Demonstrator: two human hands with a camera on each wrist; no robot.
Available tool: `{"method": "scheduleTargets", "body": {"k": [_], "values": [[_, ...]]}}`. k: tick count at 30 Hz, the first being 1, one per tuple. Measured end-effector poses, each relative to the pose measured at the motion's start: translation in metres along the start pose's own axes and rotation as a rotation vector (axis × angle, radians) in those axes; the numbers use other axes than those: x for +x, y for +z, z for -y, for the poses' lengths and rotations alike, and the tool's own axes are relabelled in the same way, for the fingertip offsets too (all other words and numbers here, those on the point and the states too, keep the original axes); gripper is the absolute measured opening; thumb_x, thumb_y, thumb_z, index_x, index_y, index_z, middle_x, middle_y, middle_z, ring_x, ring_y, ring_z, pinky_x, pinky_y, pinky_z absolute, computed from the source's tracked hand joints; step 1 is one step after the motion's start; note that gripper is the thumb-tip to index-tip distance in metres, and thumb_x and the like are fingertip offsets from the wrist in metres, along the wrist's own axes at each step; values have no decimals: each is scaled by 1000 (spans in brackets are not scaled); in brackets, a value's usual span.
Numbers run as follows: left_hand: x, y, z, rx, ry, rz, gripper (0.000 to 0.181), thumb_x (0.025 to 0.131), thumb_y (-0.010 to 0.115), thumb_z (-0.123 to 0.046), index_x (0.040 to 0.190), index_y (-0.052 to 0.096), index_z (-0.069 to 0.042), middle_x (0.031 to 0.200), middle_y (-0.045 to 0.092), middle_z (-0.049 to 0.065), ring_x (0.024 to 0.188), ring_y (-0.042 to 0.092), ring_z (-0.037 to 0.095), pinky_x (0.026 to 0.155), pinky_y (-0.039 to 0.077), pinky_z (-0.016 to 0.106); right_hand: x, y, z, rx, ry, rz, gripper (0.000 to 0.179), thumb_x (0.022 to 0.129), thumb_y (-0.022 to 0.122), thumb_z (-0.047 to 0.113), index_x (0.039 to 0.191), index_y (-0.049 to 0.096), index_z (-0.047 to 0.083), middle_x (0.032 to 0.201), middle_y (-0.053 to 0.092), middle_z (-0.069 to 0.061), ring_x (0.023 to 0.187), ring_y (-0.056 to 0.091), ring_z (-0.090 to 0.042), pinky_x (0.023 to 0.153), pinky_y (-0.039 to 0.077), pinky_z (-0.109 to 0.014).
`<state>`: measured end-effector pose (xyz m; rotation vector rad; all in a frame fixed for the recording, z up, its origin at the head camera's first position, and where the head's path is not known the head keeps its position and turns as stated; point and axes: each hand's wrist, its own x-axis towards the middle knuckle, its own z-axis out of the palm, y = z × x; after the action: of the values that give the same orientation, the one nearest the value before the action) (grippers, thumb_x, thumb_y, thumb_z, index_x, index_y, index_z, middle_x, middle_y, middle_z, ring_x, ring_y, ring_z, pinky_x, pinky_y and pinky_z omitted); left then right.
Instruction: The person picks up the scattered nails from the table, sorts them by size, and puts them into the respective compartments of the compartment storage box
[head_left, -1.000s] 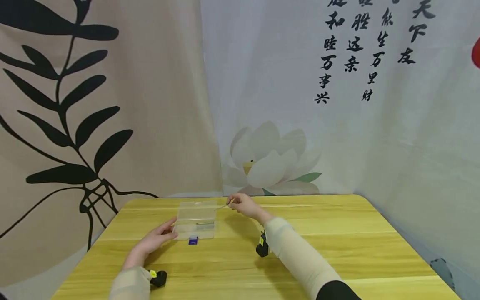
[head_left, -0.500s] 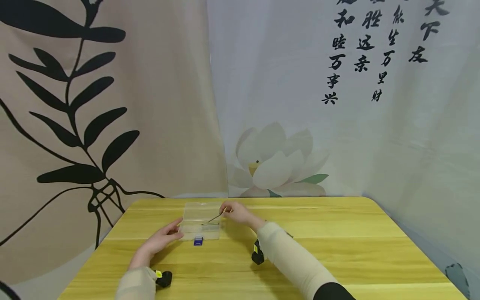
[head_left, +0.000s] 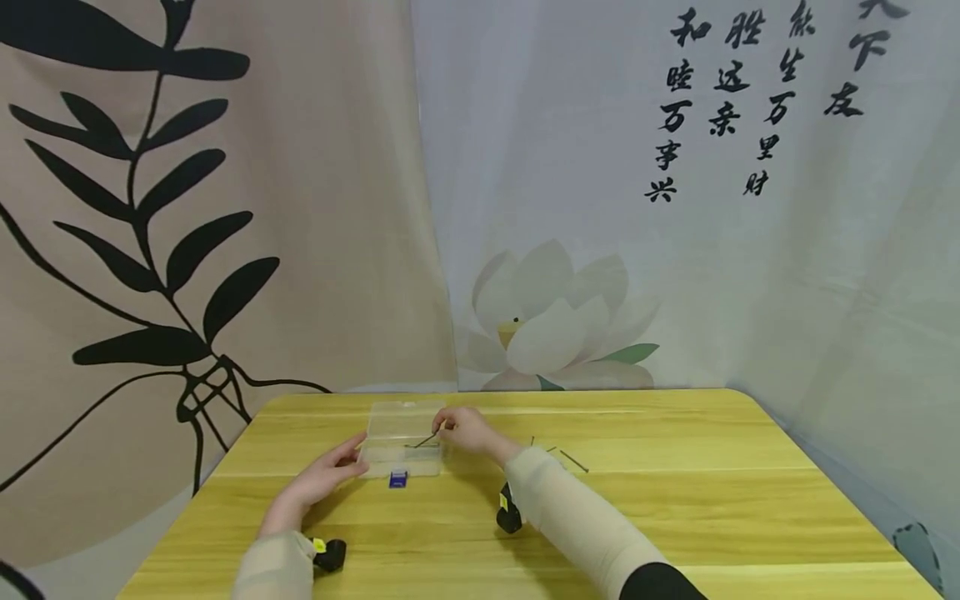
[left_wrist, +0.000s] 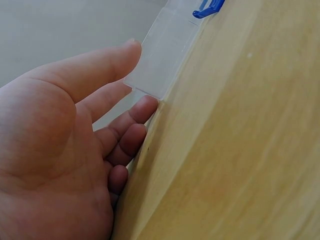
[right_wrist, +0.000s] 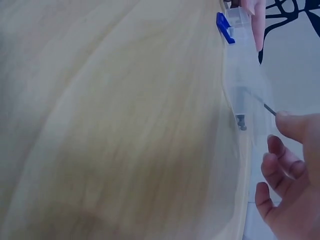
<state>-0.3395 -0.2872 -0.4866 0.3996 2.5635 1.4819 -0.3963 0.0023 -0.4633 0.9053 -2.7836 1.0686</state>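
Right grip (head_left: 467, 428) pinched on thin rod (head_left: 425, 439), left grip (head_left: 322, 477) spread against box (head_left: 397, 421)

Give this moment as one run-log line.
left hand: at left end of clear plastic box; right hand: pinches thin dark rod over box; lid: open; loose rods: on table right of box

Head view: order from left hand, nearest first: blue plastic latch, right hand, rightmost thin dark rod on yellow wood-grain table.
1. Blue plastic latch: front of clear plastic box.
2. Right hand: at box's right side.
3. Thin dark rod: farther right.
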Motion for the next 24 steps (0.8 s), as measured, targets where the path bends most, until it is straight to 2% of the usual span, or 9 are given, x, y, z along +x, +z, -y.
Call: {"method": "scheduleTargets", "body": {"k": [4, 11, 17, 24], "values": [[3, 2, -1, -9, 5, 7, 68, 96, 62, -23, 152, 28, -2, 136, 43, 25, 124, 39, 38, 101, 33, 52, -3, -2, 1, -1, 8, 3, 8, 91, 65, 4, 93, 69, 10, 81, 59, 2, 72, 46, -9, 64, 40, -25], [6, 3, -2, -10, 9, 26, 67, 97, 60, -21, 152, 27, -2, 138, 40, 27, 127, 37, 40, 103, 31, 54, -11, -17, -1, 19, 28, 18, 13, 93, 62, 8, 102, 72, 9, 106, 67, -3, 92, 56, -15, 78, 45, -30], [5, 0, -2, 2, 13, 26, 67, 97, 61, -22, 152, 28, -1, 139, 39, 29, 127, 36, 42, 102, 32, 54, -26, -44, -10, 60, 19, 9, 17, 94, 60, 8, 106, 71, 2, 101, 64, -3, 84, 52, -16, 69, 44, -30], [1, -3, 1, -12, 18, 44, 69, 97, 61, -22, 152, 26, 0, 140, 37, 31, 128, 35, 43, 102, 33, 54, -57, -83, -27, 99, 29, 4, 14, 93, 63, 10, 104, 71, 8, 91, 60, -3, 75, 51, -16, 63, 44, -29]]}}
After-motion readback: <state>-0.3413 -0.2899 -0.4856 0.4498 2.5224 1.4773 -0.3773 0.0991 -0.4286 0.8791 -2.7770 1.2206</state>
